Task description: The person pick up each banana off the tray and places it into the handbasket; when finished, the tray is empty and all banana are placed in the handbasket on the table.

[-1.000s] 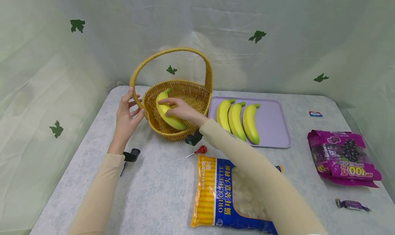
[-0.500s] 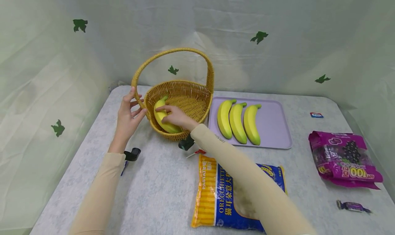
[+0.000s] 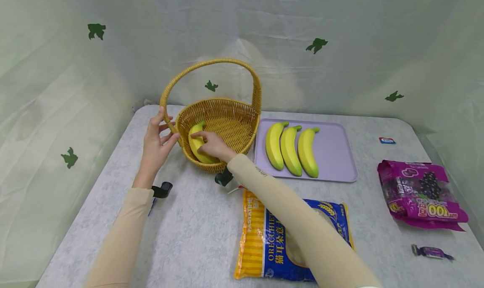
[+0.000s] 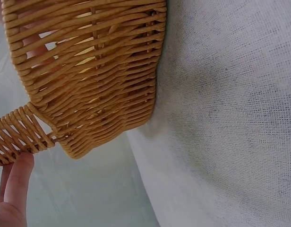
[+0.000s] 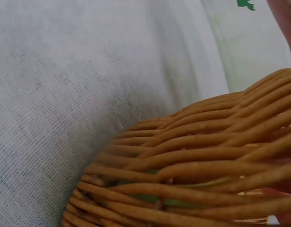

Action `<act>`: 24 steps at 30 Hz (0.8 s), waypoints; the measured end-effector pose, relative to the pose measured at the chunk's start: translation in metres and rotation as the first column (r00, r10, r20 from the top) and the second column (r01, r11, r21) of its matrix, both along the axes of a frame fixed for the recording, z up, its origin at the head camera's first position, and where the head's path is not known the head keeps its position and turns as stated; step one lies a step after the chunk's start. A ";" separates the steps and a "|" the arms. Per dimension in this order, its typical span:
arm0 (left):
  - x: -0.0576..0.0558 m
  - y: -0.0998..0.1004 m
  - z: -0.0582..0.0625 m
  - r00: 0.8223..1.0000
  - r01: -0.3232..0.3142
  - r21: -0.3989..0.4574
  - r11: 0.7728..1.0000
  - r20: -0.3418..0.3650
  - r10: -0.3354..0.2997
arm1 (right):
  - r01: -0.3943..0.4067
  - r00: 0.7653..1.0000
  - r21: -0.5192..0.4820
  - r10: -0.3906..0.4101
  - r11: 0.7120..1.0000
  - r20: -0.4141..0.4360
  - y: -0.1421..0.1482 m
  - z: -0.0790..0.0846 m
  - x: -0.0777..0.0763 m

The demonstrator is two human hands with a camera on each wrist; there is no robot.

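Observation:
A wicker basket [image 3: 236,132] with a tall arched handle [image 3: 211,62] stands at the back left of the table. My left hand [image 3: 155,144] holds the handle's left foot, thumb at the rim; in the left wrist view a finger [image 4: 19,182] lies against the woven handle. Inside the basket, a yellow banana [image 3: 194,143] lies along the left wall. My right hand [image 3: 215,146] reaches over the front rim and grips this banana from above, with index finger and thumb across it. The right wrist view is mostly filled by the basket's woven side [image 5: 197,156].
Three bananas [image 3: 289,151] lie on a lilac tray [image 3: 334,153] right of the basket. A blue and yellow pasta bag [image 3: 251,237] lies under my right forearm, beside a partly covered lollipop [image 3: 236,189]. Further right are a purple candy bag [image 3: 421,195] and a wrapped candy [image 3: 432,252].
My right hand has moved left and slightly down with the banana, which now sits lower against the basket's left wall. My left hand stays on the handle.

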State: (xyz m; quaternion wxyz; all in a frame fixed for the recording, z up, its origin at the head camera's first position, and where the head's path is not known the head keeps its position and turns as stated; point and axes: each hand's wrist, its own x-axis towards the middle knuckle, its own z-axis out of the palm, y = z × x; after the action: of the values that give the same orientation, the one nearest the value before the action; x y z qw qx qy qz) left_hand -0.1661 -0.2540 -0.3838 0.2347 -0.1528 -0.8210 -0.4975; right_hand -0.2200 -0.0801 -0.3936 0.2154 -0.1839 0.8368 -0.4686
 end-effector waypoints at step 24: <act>-0.005 -0.004 -0.007 1.000 0.005 -0.002 1.000 -0.022 -0.005 | 0.000 0.978 -0.474 0.099 0.881 0.184 0.098 0.025 -0.023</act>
State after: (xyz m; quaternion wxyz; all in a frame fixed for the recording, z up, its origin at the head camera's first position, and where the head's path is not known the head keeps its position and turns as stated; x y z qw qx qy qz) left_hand -0.1709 -0.2576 -0.3907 0.2424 -0.1608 -0.8184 -0.4956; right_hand -0.2432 0.0178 -0.3690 0.2605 -0.2035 0.6663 -0.6684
